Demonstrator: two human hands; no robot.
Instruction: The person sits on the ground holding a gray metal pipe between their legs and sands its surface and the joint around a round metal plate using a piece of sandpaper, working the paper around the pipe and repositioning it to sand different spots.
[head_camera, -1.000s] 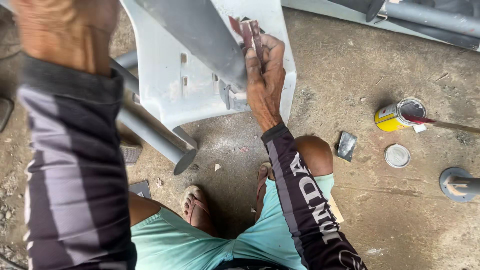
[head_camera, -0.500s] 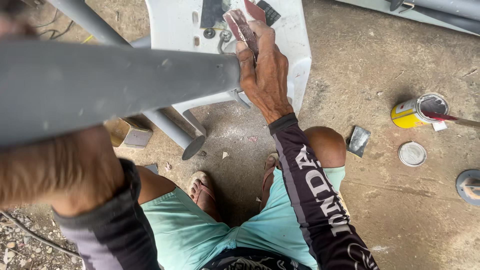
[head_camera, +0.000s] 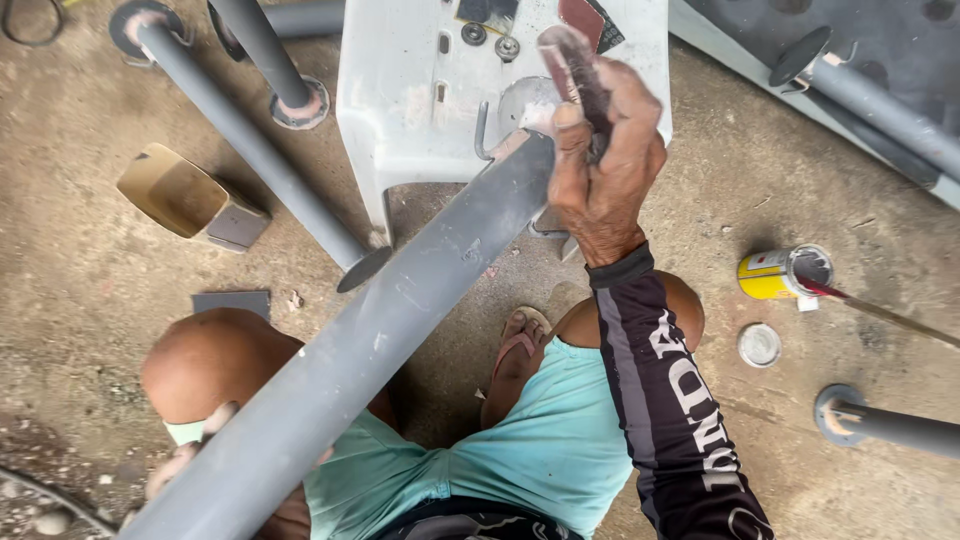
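Note:
My right hand (head_camera: 600, 175) is closed on a folded piece of dark reddish sandpaper (head_camera: 572, 65) and sits at the far end of a long grey pipe (head_camera: 400, 300). That pipe runs diagonally from the lower left up to a white plastic stool (head_camera: 410, 110), where its end rests. My left hand (head_camera: 175, 465) is at the lower left, mostly hidden under the pipe. Only its fingers show, wrapped around the near end. I am crouched, with my knees and a sandalled foot (head_camera: 515, 350) below the pipe.
A yellow paint can (head_camera: 772, 274) with a brush handle in it and a loose round lid (head_camera: 759, 344) lie on the concrete at right. More grey pipes with round end plates (head_camera: 250, 140) lie at upper left and right (head_camera: 880, 425). A tan open box (head_camera: 178, 192) is at left.
The grey pipe has swung from lying across the upper left to a diagonal, its end now at the stool beside my right hand. My left hand dropped to the lower left.

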